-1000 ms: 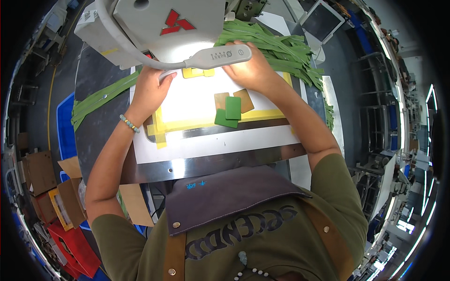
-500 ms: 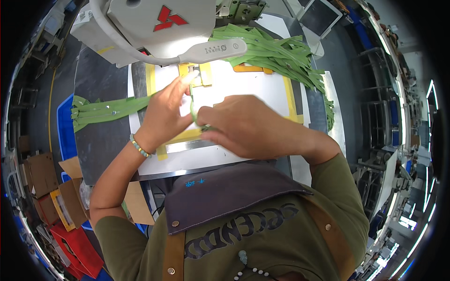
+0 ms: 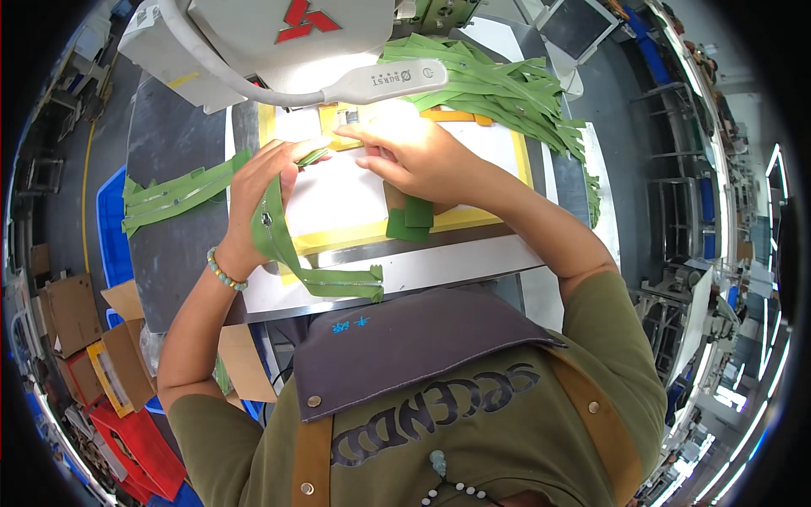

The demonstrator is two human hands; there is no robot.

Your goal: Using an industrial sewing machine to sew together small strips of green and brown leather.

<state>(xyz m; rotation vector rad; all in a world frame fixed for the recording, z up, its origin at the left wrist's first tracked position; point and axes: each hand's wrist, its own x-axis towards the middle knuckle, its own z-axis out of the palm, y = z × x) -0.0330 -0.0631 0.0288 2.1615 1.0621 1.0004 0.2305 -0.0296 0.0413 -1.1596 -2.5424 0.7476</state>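
My left hand [image 3: 260,190] is closed on a green zipper [image 3: 283,241] at the left of the white work surface. One end of the zipper pokes out past the fingertips; the rest hangs below the palm, curving right toward the front edge. My right hand [image 3: 414,152] reaches in over the surface, index finger stretched toward the yellow-taped plate [image 3: 345,135] below the machine, the other fingers loosely bent. Nothing shows between its fingers. Beneath the right wrist lie a brown piece [image 3: 394,199] and small green pieces [image 3: 409,224], partly covered by the arm.
A white sewing machine [image 3: 228,34] with a bendable white lamp [image 3: 384,82] stands at the back. Green zippers form a heap [image 3: 498,93] at the back right, and another bundle [image 3: 173,196] lies at the left. Beyond the table's left edge are a blue bin [image 3: 111,228] and cardboard boxes [image 3: 72,313].
My hands were close together over the strip at the middle. The left has moved left, with the zipper now hanging from it; the right has moved up toward the plate, uncovering the brown and green pieces.
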